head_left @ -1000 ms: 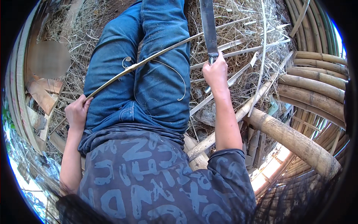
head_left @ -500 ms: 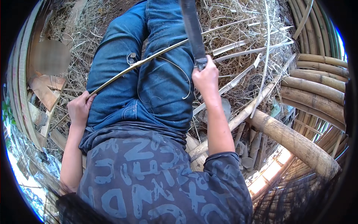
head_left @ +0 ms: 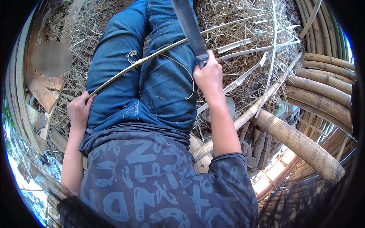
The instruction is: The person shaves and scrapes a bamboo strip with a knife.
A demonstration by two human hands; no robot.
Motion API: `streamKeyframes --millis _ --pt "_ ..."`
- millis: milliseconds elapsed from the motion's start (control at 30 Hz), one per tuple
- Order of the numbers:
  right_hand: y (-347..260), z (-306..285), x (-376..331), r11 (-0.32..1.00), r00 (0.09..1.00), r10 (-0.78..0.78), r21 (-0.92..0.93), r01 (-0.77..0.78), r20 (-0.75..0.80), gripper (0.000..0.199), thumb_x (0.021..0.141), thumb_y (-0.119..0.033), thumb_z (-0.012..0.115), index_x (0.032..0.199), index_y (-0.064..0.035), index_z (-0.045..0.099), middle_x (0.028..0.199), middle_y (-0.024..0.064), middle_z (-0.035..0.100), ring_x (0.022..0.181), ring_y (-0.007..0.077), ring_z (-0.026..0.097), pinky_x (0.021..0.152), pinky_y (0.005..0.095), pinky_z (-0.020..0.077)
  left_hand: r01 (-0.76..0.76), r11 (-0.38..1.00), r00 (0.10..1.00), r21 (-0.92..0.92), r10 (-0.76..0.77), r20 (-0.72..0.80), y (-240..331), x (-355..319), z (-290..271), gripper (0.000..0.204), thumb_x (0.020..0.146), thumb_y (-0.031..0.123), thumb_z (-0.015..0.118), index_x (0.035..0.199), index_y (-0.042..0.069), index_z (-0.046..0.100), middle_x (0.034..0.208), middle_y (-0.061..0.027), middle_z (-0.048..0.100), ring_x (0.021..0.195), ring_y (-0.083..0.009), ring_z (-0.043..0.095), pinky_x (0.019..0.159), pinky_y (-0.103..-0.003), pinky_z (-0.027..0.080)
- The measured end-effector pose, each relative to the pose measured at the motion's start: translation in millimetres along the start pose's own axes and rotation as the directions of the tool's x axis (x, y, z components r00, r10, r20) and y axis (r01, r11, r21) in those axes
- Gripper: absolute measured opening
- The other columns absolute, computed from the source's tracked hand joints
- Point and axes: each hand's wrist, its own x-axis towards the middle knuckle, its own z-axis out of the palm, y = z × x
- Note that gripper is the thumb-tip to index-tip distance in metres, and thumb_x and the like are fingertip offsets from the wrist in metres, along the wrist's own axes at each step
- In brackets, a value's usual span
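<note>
My left hand (head_left: 78,110) pinches the near end of a long, thin bamboo strip (head_left: 118,75) beside my left hip. The strip slants up across both thighs of my jeans and runs out past my right leg. My right hand (head_left: 210,76) is closed round the handle of a machete (head_left: 189,28) with a broad dark blade. Its blade points away from me and crosses over the strip above my right thigh; I cannot tell whether they touch. Thin curled shavings (head_left: 132,57) lie on the jeans near the strip's middle, and a longer curl (head_left: 189,85) hangs over the right thigh.
Dry straw (head_left: 228,22) covers the ground ahead, with several pale split bamboo strips (head_left: 243,78) on the right. A thick bamboo pole (head_left: 300,146) and stacked bamboo (head_left: 323,97) stand at the right. Wood offcuts (head_left: 43,95) lie on the left.
The machete has tilted, its far end swinging to the left, and my right hand has turned with it and shifted slightly. My left hand and the strip have moved a little to the left.
</note>
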Motion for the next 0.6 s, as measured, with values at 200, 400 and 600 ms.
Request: streamKeyframes --millis 200,400,600 --pt "12 -18 10 0.984 0.980 0.117 0.154 -0.093 -0.158 0.027 0.077 -0.004 0.058 0.102 0.0051 0.057 0.076 0.0254 0.066 0.076 0.0431 0.067 0.068 0.0490 0.0496 -0.028 0.998 0.998 0.054 0.031 -0.059 0 -4 -1 0.026 0.088 0.025 0.068 0.080 0.005 0.053 0.069 -0.0129 0.057 0.065 -0.0337 0.059 0.056 -0.043 0.044" --pt "24 -11 11 0.995 0.979 0.091 0.061 -0.081 -0.181 0.022 0.077 -0.005 0.059 0.097 0.0044 0.059 0.078 0.0267 0.067 0.079 0.0454 0.066 0.070 0.0502 0.0505 0.060 0.995 0.996 0.076 -0.064 0.055 7 -6 -16 0.024 0.088 0.021 0.066 0.085 0.003 0.051 0.075 -0.0146 0.056 0.073 -0.0352 0.058 0.062 -0.044 0.043" --pt "9 5 7 0.998 0.987 0.042 0.048 -0.035 -0.158 0.025 0.080 -0.006 0.062 0.102 0.0033 0.053 0.078 0.0278 0.066 0.079 0.0459 0.067 0.071 0.0536 0.0527 0.021 0.996 0.992 0.088 -0.032 0.123 3 -4 -11 0.021 0.092 0.020 0.062 0.090 0.003 0.050 0.076 -0.0163 0.056 0.074 -0.0374 0.057 0.062 -0.046 0.042"
